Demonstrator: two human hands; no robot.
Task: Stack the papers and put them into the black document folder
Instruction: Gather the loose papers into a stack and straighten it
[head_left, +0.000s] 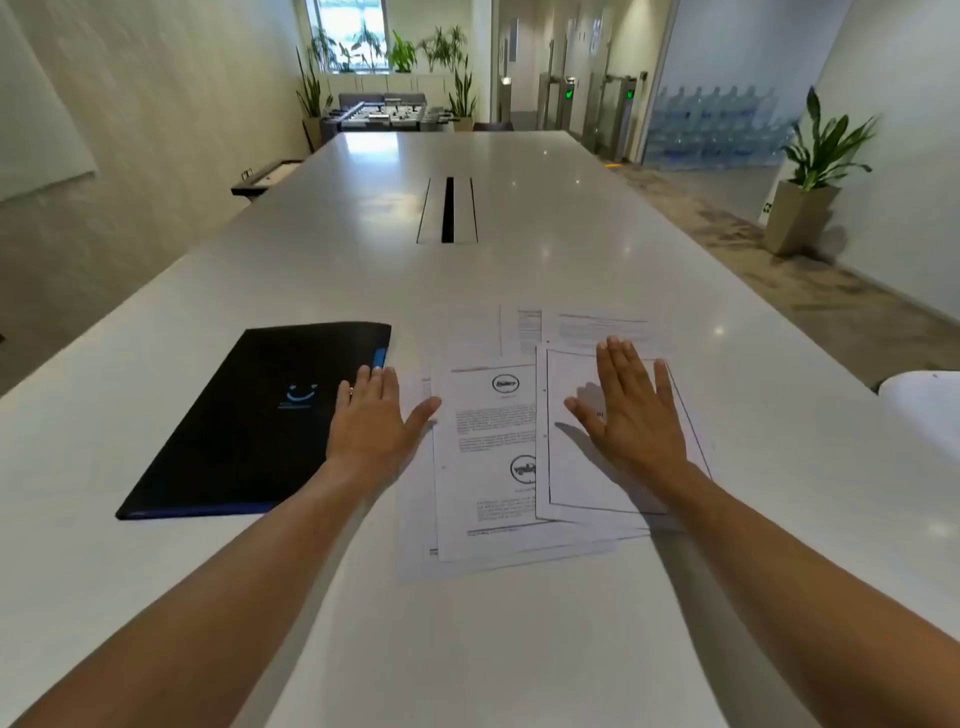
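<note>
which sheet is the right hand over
The bordered sheet topping the pile's right side; the right hand is over it, not the sheet with round logos.

Bare white table (467, 649) is lying open on the near side of both sets of fingers, and a wide clear stretch is running beyond the fingertips toward the cable slot (448, 210). The black folder (249, 415) is sitting flat under and outward of the left hand's (371, 415) fingers, blocking low sliding there. The loose papers (488, 457) are spreading between the two hands and under the right hand's (631, 410) fingers, overlapping unevenly. Outward of the right fingers, a white rounded object (924, 410) is sitting at the table's edge.
</note>
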